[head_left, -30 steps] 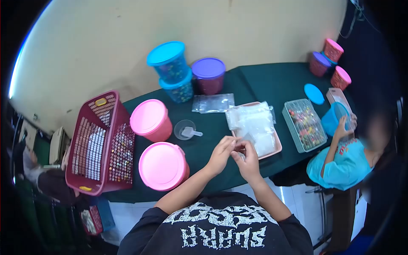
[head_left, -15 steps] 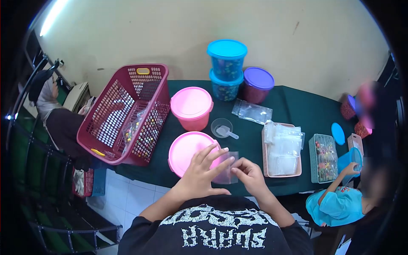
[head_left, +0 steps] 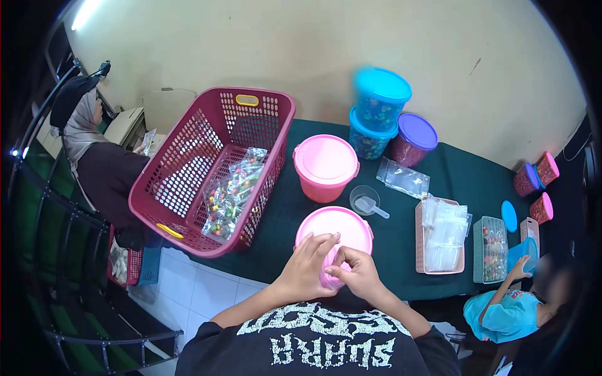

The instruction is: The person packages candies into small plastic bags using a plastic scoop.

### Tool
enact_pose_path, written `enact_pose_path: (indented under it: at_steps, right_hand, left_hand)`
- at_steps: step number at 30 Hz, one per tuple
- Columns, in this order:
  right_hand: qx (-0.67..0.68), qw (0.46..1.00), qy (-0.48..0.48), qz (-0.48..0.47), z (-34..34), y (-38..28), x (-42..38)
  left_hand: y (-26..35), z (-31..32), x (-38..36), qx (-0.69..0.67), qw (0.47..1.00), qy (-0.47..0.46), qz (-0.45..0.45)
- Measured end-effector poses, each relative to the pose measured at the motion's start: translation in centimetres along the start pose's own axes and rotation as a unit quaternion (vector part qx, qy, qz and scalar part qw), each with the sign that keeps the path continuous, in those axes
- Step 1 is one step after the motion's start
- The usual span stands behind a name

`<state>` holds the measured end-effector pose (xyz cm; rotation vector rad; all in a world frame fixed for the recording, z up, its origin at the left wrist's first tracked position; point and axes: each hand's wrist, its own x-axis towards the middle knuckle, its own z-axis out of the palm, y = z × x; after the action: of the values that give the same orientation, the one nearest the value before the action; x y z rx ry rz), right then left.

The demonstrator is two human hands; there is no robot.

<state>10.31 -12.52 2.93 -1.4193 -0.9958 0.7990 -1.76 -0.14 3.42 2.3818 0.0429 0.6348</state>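
A clear plastic bag (head_left: 330,276) is between my hands, over the front edge of the near pink lidded tub (head_left: 337,224). The fingers of my left hand (head_left: 304,266) curve around the bag's left side. My right hand (head_left: 359,274) pinches the bag between thumb and forefinger. Fingers hide much of the bag, and I cannot make out anything inside it. Behind the near tub stands another pink lidded tub (head_left: 326,161). A clear bowl (head_left: 362,196) with a white scoop (head_left: 374,208) lies to the right of these tubs.
A maroon laundry basket (head_left: 182,182) at left holds filled packets (head_left: 235,194). Blue-lidded tubs (head_left: 384,84) stand stacked beside a purple-lidded tub (head_left: 417,131). At right are a tray of clear bags (head_left: 444,232) and a compartment box (head_left: 492,250). People are at both sides.
My view has shifted left, so the table's things appear farther right. My spread left fingers have drawn in around the bag, and my right hand has come closer to them.
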Motion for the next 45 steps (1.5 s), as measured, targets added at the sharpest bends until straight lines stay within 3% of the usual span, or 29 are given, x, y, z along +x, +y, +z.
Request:
enact_pose_path:
  at_steps: [4, 9, 11, 13, 16, 20, 23, 25, 31, 35, 43, 45]
  right_hand:
    - [-0.006, 0.999, 0.037, -0.019, 1.8, -0.5, 1.7]
    - [-0.034, 0.995, 0.089, -0.001, 3.3, -0.4, 2.7]
    - [-0.068, 0.992, 0.105, 0.01, 3.8, -1.4, 2.8]
    - [-0.212, 0.968, 0.131, -0.011, 4.2, -1.7, 2.8]
    - [-0.302, 0.94, 0.154, -0.032, 4.2, -1.5, 2.6]
    - [-0.267, 0.943, 0.19, -0.058, 4.7, 0.6, 1.5]
    - [-0.286, 0.945, 0.157, -0.023, 4.2, 2.7, 0.0]
    - [-0.436, 0.894, 0.106, -0.012, 4.7, 4.1, -1.0]
    - [-0.486, 0.865, 0.116, -0.047, 5.6, 8.2, -3.0]
    - [-0.501, 0.854, 0.124, -0.062, 6.2, 7.8, -2.9]
    - [-0.503, 0.829, 0.238, -0.059, 4.7, 2.3, -0.7]
    - [-0.546, 0.806, 0.207, -0.094, 2.9, 3.2, 1.9]
  left_hand:
    - [-2.5, -1.8, -0.2, -0.035, 0.999, 0.01, 0.005]
    - [-5.2, -3.3, -0.3, -0.044, 0.994, 0.05, 0.084]
    - [-5.8, -3.7, -0.2, -0.073, 0.992, 0.048, 0.094]
    - [-6.4, -3.9, -0.3, -0.102, 0.988, 0.046, 0.104]
    - [-7.2, -4.4, -0.2, -0.084, 0.992, -0.006, 0.099]
    - [-7.8, -4.7, -0.1, -0.112, 0.99, -0.001, 0.085]
    - [-9.5, -4.8, -0.3, -0.133, 0.988, 0.029, 0.069]
    - [-10.3, -5.0, -0.7, -0.138, 0.989, 0.021, 0.053]
    - [-11.4, -4.5, -1.2, -0.153, 0.987, 0.014, 0.052]
    - [-12.0, -4.6, -1.3, -0.161, 0.986, 0.017, 0.044]
    - [-12.1, -5.2, -1.9, -0.192, 0.981, 0.003, 0.015]
    - [-12.4, -4.9, -2.1, -0.193, 0.981, 0.005, 0.011]
